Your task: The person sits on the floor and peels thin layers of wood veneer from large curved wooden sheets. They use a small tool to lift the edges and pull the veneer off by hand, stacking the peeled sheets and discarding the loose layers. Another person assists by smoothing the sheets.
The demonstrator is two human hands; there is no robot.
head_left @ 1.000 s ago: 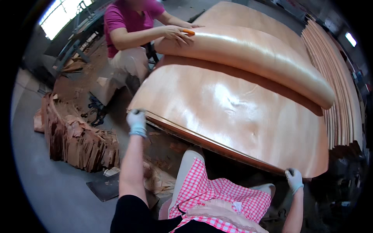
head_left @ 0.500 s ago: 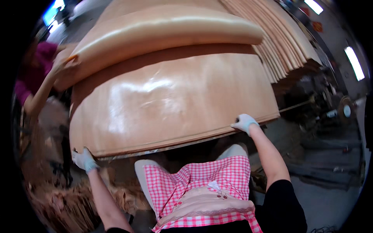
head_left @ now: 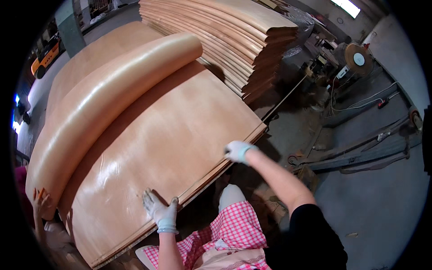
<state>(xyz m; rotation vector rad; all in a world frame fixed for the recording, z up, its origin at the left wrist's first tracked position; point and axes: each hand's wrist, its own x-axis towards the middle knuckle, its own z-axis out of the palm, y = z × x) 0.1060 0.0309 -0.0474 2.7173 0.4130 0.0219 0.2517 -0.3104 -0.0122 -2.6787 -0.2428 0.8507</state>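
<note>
Resting on the sheet (head_left: 180, 135), left hand (head_left: 158, 211) has fingers spread, holding nothing; right hand (head_left: 237, 151) is blurry at the edge (head_left: 203, 182), fingers curled, can't tell if gripping.

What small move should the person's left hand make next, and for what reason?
Probably the white-gloved left hand should smooth leftward over the large, glossy, light-brown, wood-like sheet: it lies spread on that surface near the front edge, and faint creases show to its left.
</note>
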